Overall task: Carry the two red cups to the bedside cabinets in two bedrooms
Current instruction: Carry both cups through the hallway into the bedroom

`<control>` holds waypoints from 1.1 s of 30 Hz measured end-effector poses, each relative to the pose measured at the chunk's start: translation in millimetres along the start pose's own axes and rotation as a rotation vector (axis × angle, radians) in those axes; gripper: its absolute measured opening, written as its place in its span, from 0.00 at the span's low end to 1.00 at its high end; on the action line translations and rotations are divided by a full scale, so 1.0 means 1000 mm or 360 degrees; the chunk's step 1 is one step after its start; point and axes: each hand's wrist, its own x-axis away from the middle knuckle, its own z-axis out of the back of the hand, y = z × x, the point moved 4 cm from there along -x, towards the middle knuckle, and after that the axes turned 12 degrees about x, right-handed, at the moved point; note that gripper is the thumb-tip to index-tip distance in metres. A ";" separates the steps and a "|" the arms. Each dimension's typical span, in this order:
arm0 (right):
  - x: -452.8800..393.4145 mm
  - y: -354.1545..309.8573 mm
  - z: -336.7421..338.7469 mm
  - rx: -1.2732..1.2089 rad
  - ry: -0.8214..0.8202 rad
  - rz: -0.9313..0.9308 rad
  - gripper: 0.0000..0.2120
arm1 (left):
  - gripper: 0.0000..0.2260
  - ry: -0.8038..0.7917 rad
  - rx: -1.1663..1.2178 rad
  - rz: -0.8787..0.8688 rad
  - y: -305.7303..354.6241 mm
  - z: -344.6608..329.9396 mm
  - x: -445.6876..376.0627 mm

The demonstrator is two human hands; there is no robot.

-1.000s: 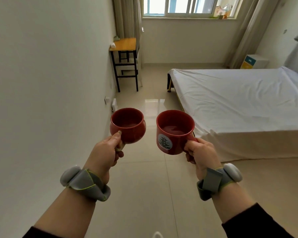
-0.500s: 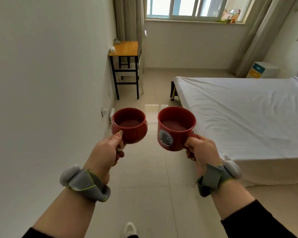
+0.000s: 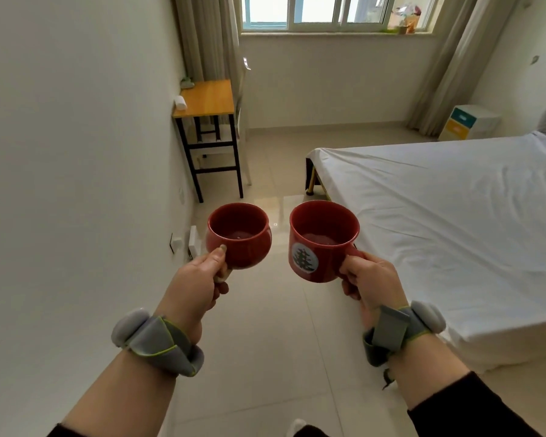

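Note:
Two red cups are held upright in front of me above the tiled floor. My left hand (image 3: 199,282) grips the handle of the round plain red cup (image 3: 243,238). My right hand (image 3: 368,279) grips the handle of the red cup with a tree emblem (image 3: 320,244). Both cups look empty inside. A small white bedside cabinet (image 3: 468,121) with teal and yellow drawer fronts stands far right by the curtain, beyond the bed.
A bed with a white sheet (image 3: 438,216) fills the right side. A narrow wooden-topped desk (image 3: 207,99) on black legs stands against the left wall (image 3: 76,184), with a chair behind it. Tiled floor (image 3: 275,342) runs between wall and bed toward the window (image 3: 328,11).
I have walked further into the room: the bed, desk and cabinet appear closer and shifted down in view. Both hands keep holding the cups at the same height.

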 end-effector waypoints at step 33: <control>-0.539 -0.186 -0.203 -0.0033 0.0177 -0.0083 0.04 | 0.17 -0.0284 -0.0079 -0.0029 0.157 -0.105 -0.613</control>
